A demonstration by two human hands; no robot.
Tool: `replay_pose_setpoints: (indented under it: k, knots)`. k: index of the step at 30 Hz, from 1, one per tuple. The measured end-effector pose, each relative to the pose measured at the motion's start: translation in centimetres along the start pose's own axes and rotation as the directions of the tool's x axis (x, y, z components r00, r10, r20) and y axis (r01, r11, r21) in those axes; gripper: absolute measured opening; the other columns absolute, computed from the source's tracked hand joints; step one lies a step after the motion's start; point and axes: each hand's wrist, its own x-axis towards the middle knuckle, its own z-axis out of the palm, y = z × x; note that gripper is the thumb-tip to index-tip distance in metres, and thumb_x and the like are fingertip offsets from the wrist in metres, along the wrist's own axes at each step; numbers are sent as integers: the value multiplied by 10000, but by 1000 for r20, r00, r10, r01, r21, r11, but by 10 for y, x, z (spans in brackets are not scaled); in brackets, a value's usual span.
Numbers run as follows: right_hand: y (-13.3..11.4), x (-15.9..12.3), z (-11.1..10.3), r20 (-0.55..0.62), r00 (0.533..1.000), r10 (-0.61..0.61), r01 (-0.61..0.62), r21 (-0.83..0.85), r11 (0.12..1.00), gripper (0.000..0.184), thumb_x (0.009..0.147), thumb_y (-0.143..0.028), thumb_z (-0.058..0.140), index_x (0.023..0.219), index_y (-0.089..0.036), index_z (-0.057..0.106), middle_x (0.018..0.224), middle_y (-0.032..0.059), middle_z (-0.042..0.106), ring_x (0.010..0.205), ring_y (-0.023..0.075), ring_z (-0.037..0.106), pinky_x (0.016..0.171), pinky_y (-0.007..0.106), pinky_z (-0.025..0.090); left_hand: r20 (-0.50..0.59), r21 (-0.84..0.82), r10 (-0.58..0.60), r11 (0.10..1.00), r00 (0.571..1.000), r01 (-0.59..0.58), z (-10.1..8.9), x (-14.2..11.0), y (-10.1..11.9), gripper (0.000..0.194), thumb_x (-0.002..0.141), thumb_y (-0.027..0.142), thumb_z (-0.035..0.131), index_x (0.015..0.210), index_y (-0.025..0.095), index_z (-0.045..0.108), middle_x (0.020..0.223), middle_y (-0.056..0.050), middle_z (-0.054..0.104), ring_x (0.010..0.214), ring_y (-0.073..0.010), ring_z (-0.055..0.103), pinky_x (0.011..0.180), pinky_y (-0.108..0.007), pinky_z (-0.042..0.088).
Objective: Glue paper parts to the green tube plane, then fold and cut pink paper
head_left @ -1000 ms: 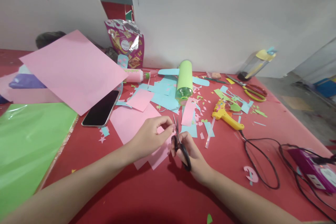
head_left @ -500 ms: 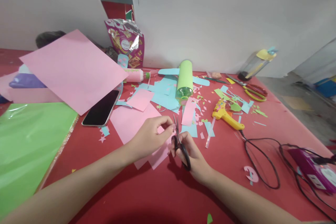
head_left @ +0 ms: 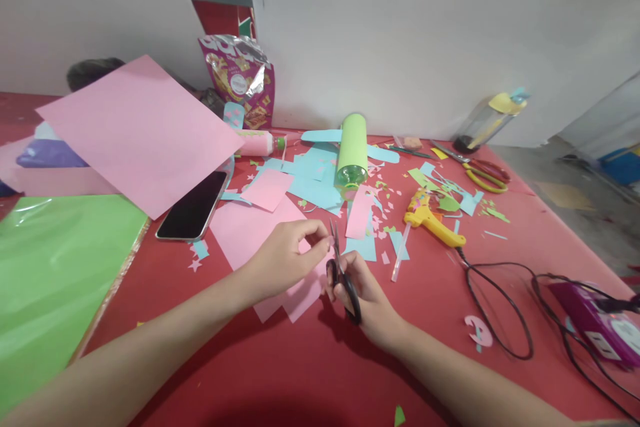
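Note:
My right hand [head_left: 367, 297] is closed round the black handles of a small pair of scissors [head_left: 344, 275], their blades pointing away from me and slightly parted. Thumb and forefinger of my left hand [head_left: 290, 257] pinch a tiny pink piece of paper [head_left: 331, 241] right beside the blades; the fingers hide much of it. Under my left hand lie pink paper sheets [head_left: 245, 230]. Just beyond both hands a green-wrapped bottle [head_left: 353, 143] with light-blue paper wings rests on its side, and a pink paper strip [head_left: 359, 213] lies near the scissor tips.
A yellow glue gun [head_left: 433, 225] with its black cord lies to the right, near a purple power strip [head_left: 597, 323]. Larger scissors [head_left: 483, 173] are farther back. On the left are a phone [head_left: 193, 207], a big pink sheet [head_left: 143, 133] and a green pack [head_left: 60, 267]. Paper scraps are scattered about.
Both hands and the scissors have stayed in nearly the same place. The blades have closed slightly and the scissor handles have shifted a little to the left.

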Motion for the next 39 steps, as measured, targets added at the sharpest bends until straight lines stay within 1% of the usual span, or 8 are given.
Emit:
replay_pose_setpoints:
  k: [5, 10, 16, 26, 32, 36, 39]
  knots:
    - [0, 0, 0, -3, 1000, 23, -23, 6, 1000, 337, 693, -449, 609, 751, -240, 352, 626, -71, 403, 536, 81, 385, 510, 224, 290, -3, 31, 6, 1000, 1000, -5, -1, 0, 1, 179, 776, 241, 398, 634, 182, 489, 654, 20, 561, 644, -127, 520, 622, -240, 420]
    - [0, 0, 1, 1, 1000, 24, -24, -4, 1000, 334, 705, -456, 592, 746, -237, 343, 629, -70, 411, 529, 79, 380, 513, 226, 295, -28, 35, 10, 999, 1000, -9, -1, 0, 1, 172, 777, 230, 409, 645, 182, 508, 661, 24, 570, 646, -122, 523, 626, -232, 421]
    - [-1, 0, 1, -1, 1000, 25, -25, 0, 1000, 324, 708, -423, 604, 734, -230, 346, 614, -72, 419, 538, 75, 393, 515, 221, 300, -44, 26, 1, 1000, 999, 0, -2, -1, 2, 163, 776, 214, 417, 649, 180, 512, 659, 28, 565, 641, -116, 521, 622, -222, 414]
    - [-1, 0, 1, 0, 1000, 29, -29, 3, 1000, 312, 721, -376, 605, 724, -225, 333, 613, -77, 421, 532, 68, 372, 523, 220, 288, -79, 37, 18, 999, 997, -15, -4, -1, 1, 137, 767, 181, 428, 647, 180, 495, 652, 34, 548, 641, -109, 510, 625, -214, 410]
    - [0, 1, 0, -3, 999, 41, -41, 29, 999, 315, 721, -343, 614, 709, -224, 323, 602, -89, 408, 488, 51, 352, 499, 212, 279, -96, 48, 15, 999, 995, -11, -3, -1, 1, 145, 769, 179, 424, 635, 179, 478, 640, 37, 535, 620, -104, 496, 593, -206, 402]
    - [1, 1, 0, -21, 999, 41, -40, 30, 999, 344, 700, -398, 623, 715, -229, 324, 604, -87, 406, 502, 60, 372, 515, 219, 299, -106, 35, 16, 999, 994, -12, -4, 0, 1, 141, 773, 190, 428, 641, 182, 476, 642, 36, 534, 629, -106, 494, 603, -207, 405]
    - [1, 0, 0, 7, 999, 39, -39, 27, 999, 356, 696, -472, 595, 743, -238, 332, 624, -78, 404, 544, 74, 390, 575, 248, 348, -118, 28, 9, 1000, 993, -6, -3, -1, 0, 137, 770, 193, 433, 641, 182, 477, 643, 33, 536, 632, -108, 496, 600, -210, 405]
